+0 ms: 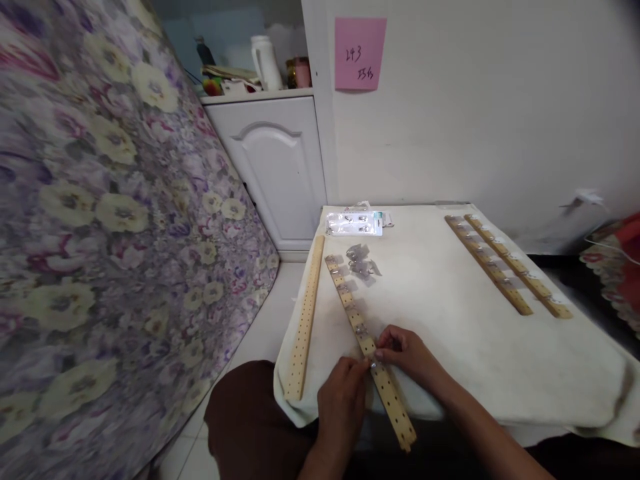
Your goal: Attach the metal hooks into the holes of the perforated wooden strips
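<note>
A long wooden strip with rows of holes (357,327) lies slanted across the near left part of a white-covered table (450,320). Small clear packets are fixed along its far half. My left hand (343,400) and my right hand (405,352) meet at the strip's middle, fingers pinched together over a small shiny piece too tiny to name. A loose pile of the small clear packets (363,261) lies beside the strip's far end. A second bare holed strip (305,317) lies along the table's left edge.
Two more strips with packets attached (505,263) lie at the far right of the table. A clear blister pack (356,223) sits at the far left edge. A flowered mattress (100,233) leans on the left, a white cabinet (280,167) behind, a pink note (359,53) on the wall.
</note>
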### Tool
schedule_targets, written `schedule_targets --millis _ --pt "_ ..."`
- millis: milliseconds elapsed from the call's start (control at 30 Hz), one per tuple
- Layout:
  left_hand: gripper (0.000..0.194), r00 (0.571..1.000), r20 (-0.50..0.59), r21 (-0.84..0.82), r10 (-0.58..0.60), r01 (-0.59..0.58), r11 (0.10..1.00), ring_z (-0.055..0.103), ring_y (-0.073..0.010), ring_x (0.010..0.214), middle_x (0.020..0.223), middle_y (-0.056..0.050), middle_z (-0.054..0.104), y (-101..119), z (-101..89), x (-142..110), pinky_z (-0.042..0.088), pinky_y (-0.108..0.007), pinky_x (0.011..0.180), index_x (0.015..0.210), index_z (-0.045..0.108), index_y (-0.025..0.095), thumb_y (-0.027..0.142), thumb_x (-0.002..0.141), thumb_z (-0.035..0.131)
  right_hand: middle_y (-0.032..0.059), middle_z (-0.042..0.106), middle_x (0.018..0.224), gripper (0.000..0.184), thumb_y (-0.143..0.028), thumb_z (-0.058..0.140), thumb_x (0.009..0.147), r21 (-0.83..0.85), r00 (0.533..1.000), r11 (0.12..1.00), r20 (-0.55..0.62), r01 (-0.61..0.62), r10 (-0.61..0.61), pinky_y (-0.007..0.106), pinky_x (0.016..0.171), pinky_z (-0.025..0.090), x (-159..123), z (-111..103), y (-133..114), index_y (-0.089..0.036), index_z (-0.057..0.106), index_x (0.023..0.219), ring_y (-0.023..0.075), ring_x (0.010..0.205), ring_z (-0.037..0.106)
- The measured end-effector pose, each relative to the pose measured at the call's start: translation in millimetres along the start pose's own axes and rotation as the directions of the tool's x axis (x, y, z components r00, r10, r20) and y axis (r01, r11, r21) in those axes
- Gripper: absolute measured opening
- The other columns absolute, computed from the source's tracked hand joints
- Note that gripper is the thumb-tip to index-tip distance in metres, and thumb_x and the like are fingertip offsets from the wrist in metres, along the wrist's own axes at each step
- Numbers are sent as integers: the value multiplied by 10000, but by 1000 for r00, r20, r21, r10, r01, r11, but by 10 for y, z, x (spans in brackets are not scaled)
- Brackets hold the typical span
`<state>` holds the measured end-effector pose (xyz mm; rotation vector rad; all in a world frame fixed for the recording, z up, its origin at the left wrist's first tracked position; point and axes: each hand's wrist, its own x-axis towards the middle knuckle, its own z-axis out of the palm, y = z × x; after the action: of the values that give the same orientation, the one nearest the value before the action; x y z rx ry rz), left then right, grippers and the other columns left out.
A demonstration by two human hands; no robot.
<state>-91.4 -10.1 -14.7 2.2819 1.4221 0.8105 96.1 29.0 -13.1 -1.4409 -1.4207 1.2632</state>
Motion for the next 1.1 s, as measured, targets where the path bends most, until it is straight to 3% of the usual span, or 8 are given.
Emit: schedule_targets --millis 233,367,467,600,733,1100 --pt "375 999 29 -123 -41 45 991 590 -142 861 922 -22 597 33 -56 -15 478 -241 735 1139 570 274 100 860 391 -22 570 646 140 -291 653 699 -52 999 998 -32 37 -38 228 548 367 -36 -57 -5 -169 608 749 118 594 487" --pt "303 996 -11 -231 -87 82 969 578 -153 892 932 -34 591 27 -67 16 473 -269 773 1102 566 241 143 893 370 -23 558 682 179 -333 604 743 49 990 999 -139 12 -5 226 491 391 8 -100 45 -173 574 818 102 540 504" --pt "274 991 -54 -281 -123 103 954 571 -160 887 938 -48 582 2 -80 106 473 -284 782 1114 549 207 177 896 386 -29 560 758 273 -391 588 748 148 988 989 -149 -19 41 206 376 339 93 -118 66 -186 536 922 63 414 468" --pt "371 985 -19 -245 -174 164 956 569 -162 869 936 -32 573 -40 -100 278 474 -302 785 1236 480 227 204 867 453 -52 550 734 342 -429 596 735 189 994 981 -95 -42 61 189 331 315 211 -104 38 -199 510 973 54 361 475" --pt "440 978 29 -195 -207 209 958 577 -174 873 939 -23 584 -64 -104 397 477 -313 779 1273 452 245 222 836 498 -77 523 642 297 -390 594 740 168 996 985 -68 -37 49 181 331 319 289 -73 21 -194 518 949 53 350 462" --pt "340 982 68 -137 -178 186 973 594 -165 947 1023 -31 608 -83 -91 429 480 -290 804 1230 502 262 282 896 444 -70 524 582 207 -286 591 702 128 997 991 -62 -46 54 196 379 337 325 -57 14 -195 565 886 67 402 419"
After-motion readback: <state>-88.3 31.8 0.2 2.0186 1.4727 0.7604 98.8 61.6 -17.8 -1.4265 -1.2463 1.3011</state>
